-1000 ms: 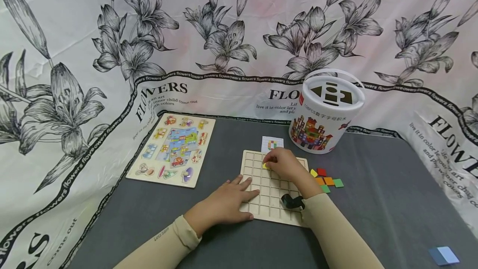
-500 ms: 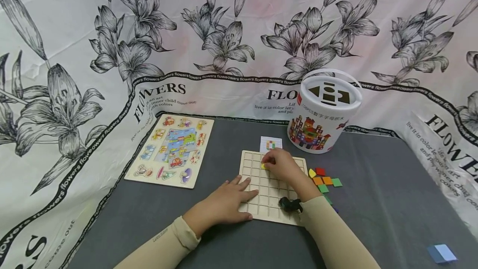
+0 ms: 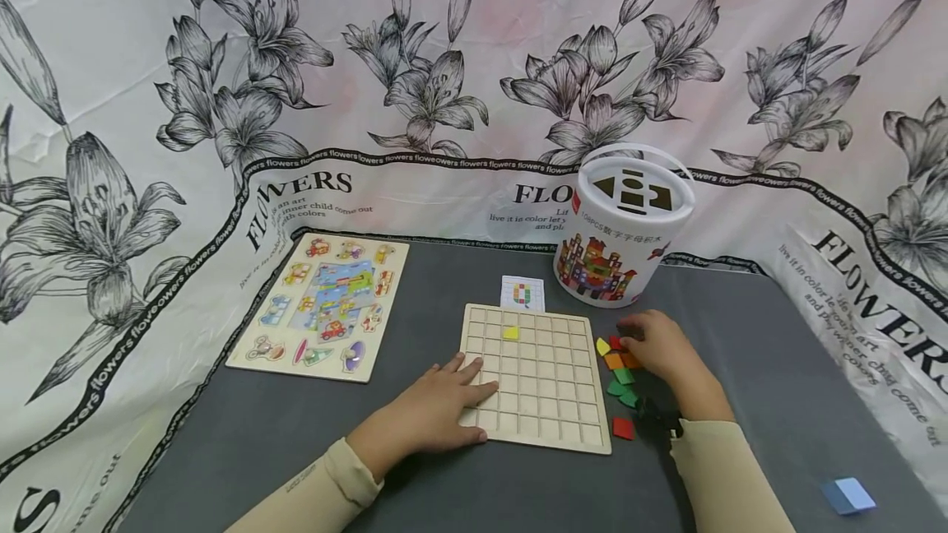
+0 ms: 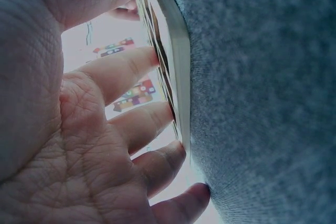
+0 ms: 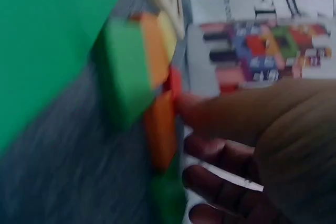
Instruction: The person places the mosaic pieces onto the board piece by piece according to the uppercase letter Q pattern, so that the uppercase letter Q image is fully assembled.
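Note:
A wooden grid board (image 3: 548,401) lies flat on the grey table, with one yellow tile (image 3: 511,333) in an upper cell. My left hand (image 3: 425,414) rests on the board's left edge, fingers spread; the left wrist view shows its fingertips along the board's edge (image 4: 181,72). To the right of the board, my right hand (image 3: 662,352) is over a loose group of coloured tiles. Its thumb (image 5: 197,111) is right at a red tile (image 5: 174,81), beside an orange tile (image 5: 161,129) and a green tile (image 5: 126,72). The fingers are loosely bent, apart from the thumb.
Behind the board lies a small pattern card (image 3: 522,293). A white lidded bucket (image 3: 615,245) stands at the back right. To the left is a picture puzzle board (image 3: 296,370). One red tile (image 3: 623,428) lies nearer, and a blue block (image 3: 848,496) sits far right.
My right hand has let go of the yellow tile, leaving it in the board's cell, and moved right to the loose tiles. My left hand stays on the board. The head view has shifted slightly.

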`<state>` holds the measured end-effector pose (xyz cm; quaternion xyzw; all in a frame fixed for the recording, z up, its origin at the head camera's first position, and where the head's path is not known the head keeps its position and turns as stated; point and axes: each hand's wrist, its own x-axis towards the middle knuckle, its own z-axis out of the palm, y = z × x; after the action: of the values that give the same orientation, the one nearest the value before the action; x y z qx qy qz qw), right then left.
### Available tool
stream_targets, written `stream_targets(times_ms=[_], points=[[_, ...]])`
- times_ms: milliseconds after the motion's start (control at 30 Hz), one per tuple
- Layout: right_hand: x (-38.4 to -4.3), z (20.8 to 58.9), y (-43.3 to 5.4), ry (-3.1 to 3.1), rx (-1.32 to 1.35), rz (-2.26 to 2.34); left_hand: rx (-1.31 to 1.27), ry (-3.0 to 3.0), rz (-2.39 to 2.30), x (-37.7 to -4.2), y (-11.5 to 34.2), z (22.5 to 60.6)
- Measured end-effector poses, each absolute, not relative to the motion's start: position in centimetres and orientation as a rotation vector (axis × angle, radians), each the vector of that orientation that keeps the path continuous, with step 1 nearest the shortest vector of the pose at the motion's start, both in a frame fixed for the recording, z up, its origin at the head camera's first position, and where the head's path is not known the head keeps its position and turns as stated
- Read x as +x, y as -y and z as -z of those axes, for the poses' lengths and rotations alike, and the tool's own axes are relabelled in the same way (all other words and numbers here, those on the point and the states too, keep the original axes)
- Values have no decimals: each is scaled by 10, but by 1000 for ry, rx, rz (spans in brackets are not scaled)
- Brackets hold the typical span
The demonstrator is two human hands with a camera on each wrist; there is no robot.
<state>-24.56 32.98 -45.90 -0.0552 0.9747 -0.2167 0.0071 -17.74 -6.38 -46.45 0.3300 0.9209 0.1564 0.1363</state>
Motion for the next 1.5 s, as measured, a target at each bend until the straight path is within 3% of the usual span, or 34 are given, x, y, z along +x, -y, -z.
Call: stream_targets(times_ms=[1133,1300,1500], points=[[-237,459,-334,-2914,-26,796,943,-2646,-454,-177,65,465],[-235,441,-311,-3006,-7,923,945,-2650,-440,-178,65,466],[-253,436,-254,-2914,-201,1077,946,-2658,-434,-179,65,468]])
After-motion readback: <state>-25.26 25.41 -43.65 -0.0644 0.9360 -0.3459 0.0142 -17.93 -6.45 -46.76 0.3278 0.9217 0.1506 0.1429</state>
